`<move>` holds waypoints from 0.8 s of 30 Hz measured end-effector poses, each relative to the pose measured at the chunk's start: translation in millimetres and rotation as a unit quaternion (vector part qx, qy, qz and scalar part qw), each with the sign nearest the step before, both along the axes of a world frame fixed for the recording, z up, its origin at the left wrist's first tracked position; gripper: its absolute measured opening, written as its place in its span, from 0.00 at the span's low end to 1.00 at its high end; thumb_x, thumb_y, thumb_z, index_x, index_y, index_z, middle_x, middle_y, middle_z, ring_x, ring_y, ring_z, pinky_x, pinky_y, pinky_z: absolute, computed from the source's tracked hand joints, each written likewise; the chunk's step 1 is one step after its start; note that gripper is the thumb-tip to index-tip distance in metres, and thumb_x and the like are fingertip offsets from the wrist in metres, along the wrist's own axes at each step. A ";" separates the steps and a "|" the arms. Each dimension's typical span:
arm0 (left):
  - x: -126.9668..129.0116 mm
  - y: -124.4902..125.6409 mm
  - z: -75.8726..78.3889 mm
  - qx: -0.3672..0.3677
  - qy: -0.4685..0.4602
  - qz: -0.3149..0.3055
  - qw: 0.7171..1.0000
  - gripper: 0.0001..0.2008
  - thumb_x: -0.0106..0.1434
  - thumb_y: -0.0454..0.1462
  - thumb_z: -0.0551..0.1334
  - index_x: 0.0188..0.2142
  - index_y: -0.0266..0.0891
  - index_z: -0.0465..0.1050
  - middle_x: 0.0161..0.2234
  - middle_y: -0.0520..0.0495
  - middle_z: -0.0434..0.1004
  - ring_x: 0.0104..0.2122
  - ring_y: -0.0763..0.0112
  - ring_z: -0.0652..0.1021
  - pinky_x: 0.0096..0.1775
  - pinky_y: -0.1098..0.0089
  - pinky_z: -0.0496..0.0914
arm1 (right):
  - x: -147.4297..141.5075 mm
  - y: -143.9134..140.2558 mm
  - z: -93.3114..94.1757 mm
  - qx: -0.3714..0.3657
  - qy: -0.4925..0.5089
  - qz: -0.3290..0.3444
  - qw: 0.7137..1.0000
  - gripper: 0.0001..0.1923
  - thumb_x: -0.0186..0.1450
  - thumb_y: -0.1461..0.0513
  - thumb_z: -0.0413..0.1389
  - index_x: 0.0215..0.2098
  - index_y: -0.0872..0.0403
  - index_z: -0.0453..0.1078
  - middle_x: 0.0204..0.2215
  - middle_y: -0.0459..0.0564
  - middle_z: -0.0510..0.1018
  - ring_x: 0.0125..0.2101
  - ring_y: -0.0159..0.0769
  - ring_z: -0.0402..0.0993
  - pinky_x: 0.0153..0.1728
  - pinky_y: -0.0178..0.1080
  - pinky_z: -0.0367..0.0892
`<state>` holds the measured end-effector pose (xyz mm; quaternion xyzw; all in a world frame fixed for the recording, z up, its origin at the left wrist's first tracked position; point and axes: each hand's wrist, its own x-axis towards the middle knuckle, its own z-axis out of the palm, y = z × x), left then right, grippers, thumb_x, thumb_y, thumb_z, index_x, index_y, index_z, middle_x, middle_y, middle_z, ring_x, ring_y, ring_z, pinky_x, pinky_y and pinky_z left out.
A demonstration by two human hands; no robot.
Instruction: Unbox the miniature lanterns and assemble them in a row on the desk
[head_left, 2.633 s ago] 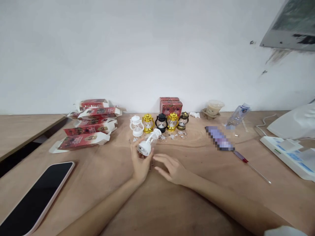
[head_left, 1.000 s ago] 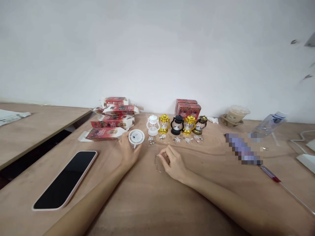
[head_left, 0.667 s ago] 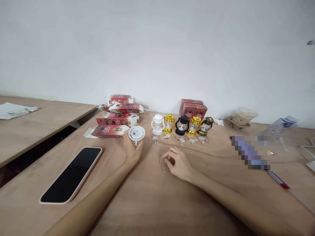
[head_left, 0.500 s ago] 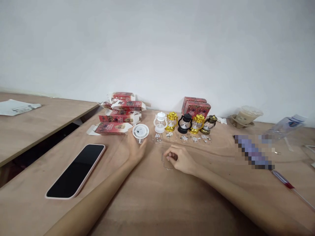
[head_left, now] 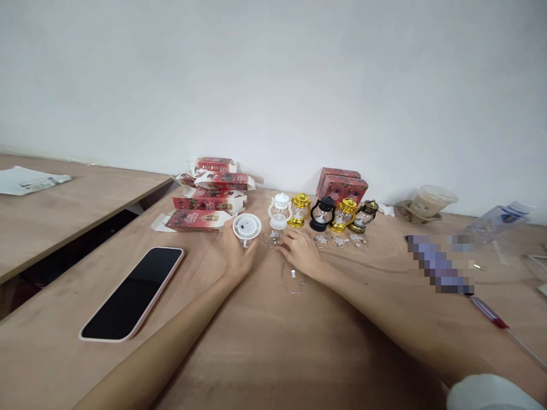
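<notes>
The left hand (head_left: 237, 256) holds a white lantern (head_left: 247, 227) a little above the table (head_left: 265, 347), the fingers closed around its body, and the round base of the lantern is turned toward the camera. The right hand (head_left: 301, 250) lies low on the table just at 3 o'clock of the left hand, with its fingers stretched toward some small parts (head_left: 273, 238) at 12 o'clock of it; I cannot tell if the fingertips pinch one of them, and the hand looks loosely open. A wire handle (head_left: 293, 281) lies flat on the table at 6 o'clock of the right hand, apart from it, with a small white piece (head_left: 293, 274) inside its outline. At 12 o'clock of both hands a row of lanterns (head_left: 322, 213) stands upright: white, gold, black, gold and a dark one, with more small parts in front of each. Two red boxes (head_left: 342, 185) stand behind the row near the wall. At 10 o'clock of the left hand several opened red cartons (head_left: 205, 199) lie in a pile. A phone (head_left: 134, 290) lies face up at 8 o'clock of the left hand, well apart. A red screwdriver (head_left: 498, 326) lies far at 3 o'clock, and a cup (head_left: 429, 200) stands at 2 o'clock.
</notes>
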<state>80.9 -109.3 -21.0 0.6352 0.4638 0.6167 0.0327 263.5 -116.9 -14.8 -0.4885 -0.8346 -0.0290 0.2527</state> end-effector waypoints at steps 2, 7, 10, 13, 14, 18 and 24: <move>-0.1 -0.3 0.6 0.005 0.008 0.002 1.000 0.21 0.54 0.37 0.61 0.47 0.38 0.60 0.42 0.43 0.68 0.43 0.62 0.72 0.46 0.60 0.67 | -0.5 1.0 0.3 -0.011 0.004 -0.007 1.000 0.05 0.62 0.61 0.58 0.30 0.54 0.73 0.31 0.53 0.75 0.39 0.42 0.70 0.38 0.42 0.65; 0.1 -1.1 2.0 0.015 0.022 0.001 1.000 0.20 0.54 0.37 0.60 0.47 0.38 0.60 0.43 0.43 0.68 0.43 0.62 0.72 0.46 0.60 0.67 | -2.8 4.5 2.6 -0.020 0.009 -0.017 1.000 0.05 0.63 0.62 0.57 0.29 0.55 0.72 0.32 0.52 0.76 0.38 0.40 0.71 0.37 0.39 0.64; 0.5 -1.3 2.2 0.015 0.027 -0.003 1.000 0.20 0.54 0.36 0.60 0.47 0.38 0.60 0.42 0.43 0.68 0.43 0.62 0.72 0.45 0.60 0.67 | -2.9 8.0 4.1 -0.029 -0.001 -0.013 1.000 0.05 0.64 0.63 0.56 0.30 0.55 0.71 0.33 0.52 0.76 0.35 0.37 0.71 0.34 0.37 0.63; 0.8 -0.8 1.6 0.008 0.024 -0.007 1.000 0.21 0.53 0.35 0.60 0.46 0.38 0.60 0.42 0.43 0.68 0.42 0.62 0.72 0.45 0.60 0.67 | -2.0 12.1 5.5 -0.034 -0.009 -0.014 0.999 0.05 0.64 0.63 0.56 0.31 0.56 0.71 0.33 0.52 0.75 0.34 0.36 0.71 0.33 0.36 0.63; 0.8 -0.6 1.3 0.004 0.022 -0.008 1.000 0.21 0.52 0.35 0.60 0.46 0.38 0.60 0.42 0.43 0.68 0.42 0.62 0.72 0.45 0.60 0.67 | -1.7 13.4 5.8 -0.035 -0.009 -0.013 0.999 0.05 0.64 0.64 0.56 0.30 0.56 0.71 0.33 0.51 0.75 0.34 0.36 0.72 0.33 0.36 0.63; 0.1 -0.9 0.9 0.007 0.032 -0.001 0.999 0.21 0.52 0.35 0.60 0.46 0.38 0.60 0.41 0.44 0.68 0.42 0.62 0.72 0.44 0.61 0.67 | -0.5 16.5 5.7 -0.035 0.012 0.000 0.999 0.03 0.63 0.65 0.57 0.30 0.55 0.70 0.32 0.50 0.76 0.33 0.35 0.72 0.34 0.35 0.63; 0.8 -6.9 4.4 0.078 0.171 -0.007 0.982 0.17 0.58 0.40 0.60 0.46 0.38 0.64 0.42 0.41 0.72 0.43 0.59 0.73 0.41 0.62 0.64 | 0.0 -2.1 9.8 0.034 0.228 0.039 0.972 0.04 0.65 0.65 0.52 0.35 0.55 0.69 0.31 0.49 0.75 0.29 0.33 0.71 0.33 0.36 0.66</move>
